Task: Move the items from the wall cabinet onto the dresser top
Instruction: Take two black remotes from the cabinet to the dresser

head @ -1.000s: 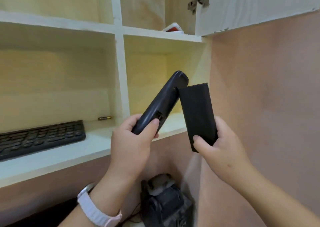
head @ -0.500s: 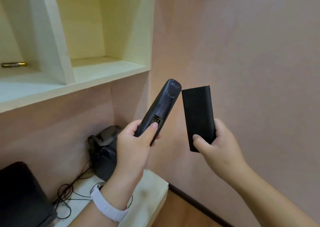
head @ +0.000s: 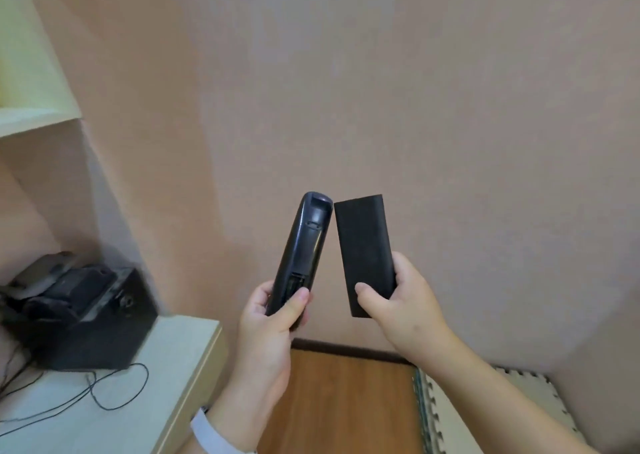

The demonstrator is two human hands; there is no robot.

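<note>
My left hand grips the lower end of a dark remote control, held upright with its back side toward me. My right hand holds a flat black rectangular block by its lower end, upright beside the remote; their top ends nearly touch. Both are held in the air in front of the pink wall. The wall cabinet shows only as a pale shelf corner at the upper left. The pale dresser top lies at the lower left, below and left of my hands.
A black boxy device with thin black cables sits on the dresser top near the wall. Wooden floor lies below my hands, with a foam puzzle mat at the lower right.
The view has swung right and down, away from the cabinet shelves and keyboard toward the dresser corner and floor. Both hands keep their hold; the remote now stands more upright.
</note>
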